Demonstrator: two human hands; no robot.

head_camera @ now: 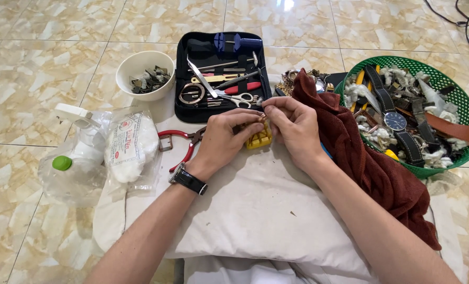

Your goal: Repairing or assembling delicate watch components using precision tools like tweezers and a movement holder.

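From the head camera, your left hand (225,138) and right hand (292,129) are together, fingertips pinched on a small metallic piece (262,117) right over the yellow plastic block (259,139) on the white cushion (255,210). That piece looks tiny; a slip would likely drop it into the cushion folds or the brown towel (371,168) beside your right wrist, where it could vanish.

Single head-worn view, looking steeply down, close over a white cushion (255,210) on tiled floor (29,79)
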